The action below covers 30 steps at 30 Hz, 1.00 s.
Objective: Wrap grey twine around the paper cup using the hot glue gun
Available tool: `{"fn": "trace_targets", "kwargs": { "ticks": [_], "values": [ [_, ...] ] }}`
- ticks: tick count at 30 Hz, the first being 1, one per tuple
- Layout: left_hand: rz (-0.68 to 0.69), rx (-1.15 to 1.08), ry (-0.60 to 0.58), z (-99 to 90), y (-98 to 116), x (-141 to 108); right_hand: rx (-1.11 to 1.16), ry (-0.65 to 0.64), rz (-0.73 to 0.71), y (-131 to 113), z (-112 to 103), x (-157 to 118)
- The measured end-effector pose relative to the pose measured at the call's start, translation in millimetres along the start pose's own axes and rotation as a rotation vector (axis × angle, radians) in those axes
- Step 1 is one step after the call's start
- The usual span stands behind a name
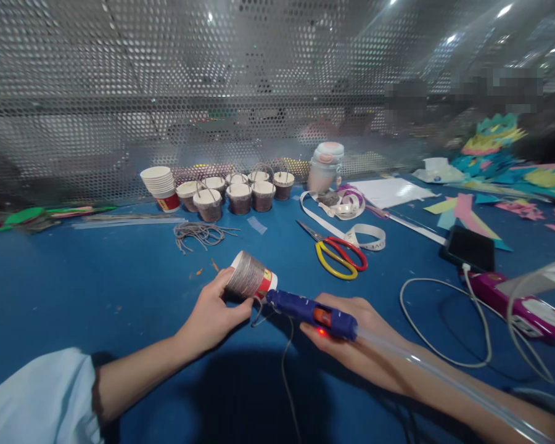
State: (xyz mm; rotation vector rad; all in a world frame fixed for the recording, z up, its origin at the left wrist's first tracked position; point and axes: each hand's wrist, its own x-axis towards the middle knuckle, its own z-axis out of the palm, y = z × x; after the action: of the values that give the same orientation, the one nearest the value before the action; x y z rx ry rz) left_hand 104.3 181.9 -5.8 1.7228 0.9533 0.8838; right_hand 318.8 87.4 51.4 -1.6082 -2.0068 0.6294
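Observation:
My left hand (215, 311) grips a paper cup (248, 277) tipped on its side, thumb below and fingers at its rim. Grey cord is wound around most of the cup, and a red and white band shows toward its base. From the cup a loose strand of cord (284, 364) trails down over the table. My right hand (351, 327) is closed around a blue glue gun (312, 311) with a red light glowing beneath. Its nozzle is at the cup's base end; whether they touch I cannot tell. A long clear glue stick (444, 376) sticks out of the back.
Several cord-wrapped cups with handles (239, 194) stand at the back beside stacked paper cups (160, 185). Nearer lie a cord bundle (198, 234), scissors (337, 253) and white ribbon (367, 236). A phone (469, 246) and white cable (437, 364) lie right; a perforated metal screen (259, 80) rises behind.

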Motion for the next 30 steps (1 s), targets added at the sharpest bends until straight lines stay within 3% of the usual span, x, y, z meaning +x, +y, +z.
{"fn": "trace_targets", "kwargs": {
  "ticks": [6,11,17,23,30],
  "values": [
    [0.023,0.015,-0.011,-1.3,0,-1,0.141,0.071,0.166,-1,-11,5],
    [0.035,-0.003,-0.037,-1.1,2,-2,0.206,-0.070,0.249,5,-21,7],
    [0.034,-0.025,-0.045,-1.7,3,-1,0.197,-0.130,0.375,11,-20,4],
    [0.044,-0.045,-0.058,-2.5,0,-1,0.172,-0.080,0.374,11,-23,6],
    [-0.017,-0.072,-0.010,-0.5,5,2,0.122,-0.046,0.180,-4,-19,4]
  ]
}}
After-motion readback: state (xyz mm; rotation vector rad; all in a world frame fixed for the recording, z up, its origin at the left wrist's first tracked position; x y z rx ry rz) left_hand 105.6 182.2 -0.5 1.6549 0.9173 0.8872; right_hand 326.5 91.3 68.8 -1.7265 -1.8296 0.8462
